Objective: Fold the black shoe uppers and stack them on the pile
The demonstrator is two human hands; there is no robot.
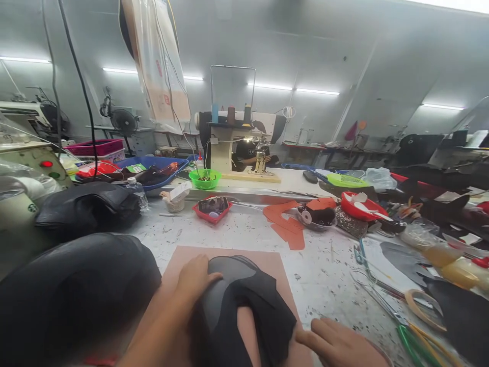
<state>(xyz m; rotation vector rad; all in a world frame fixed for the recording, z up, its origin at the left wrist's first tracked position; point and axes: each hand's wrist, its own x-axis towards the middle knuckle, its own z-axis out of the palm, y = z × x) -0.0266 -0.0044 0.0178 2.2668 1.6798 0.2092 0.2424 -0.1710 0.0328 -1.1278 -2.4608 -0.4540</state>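
A stack of black curved cut pieces [267,290], like leather or synthetic sheet, lies on a pinkish-brown board [178,260] in front of me. My left hand [194,280] is at its upper left edge, thumb over the top and fingers curled at the side. At the lower right corner of the stack is my right hand [336,341], its fingers bent and the index fingertip against the edge. The thumb of that hand is hidden.
Bulky black piles [84,285] stand on the left. Scissors [397,316] and a tape roll [425,308] lie right. Farther back are orange cut pieces [284,221], a red tray with a phone [212,214], a green bowl [205,178] and a sewing machine [225,148].
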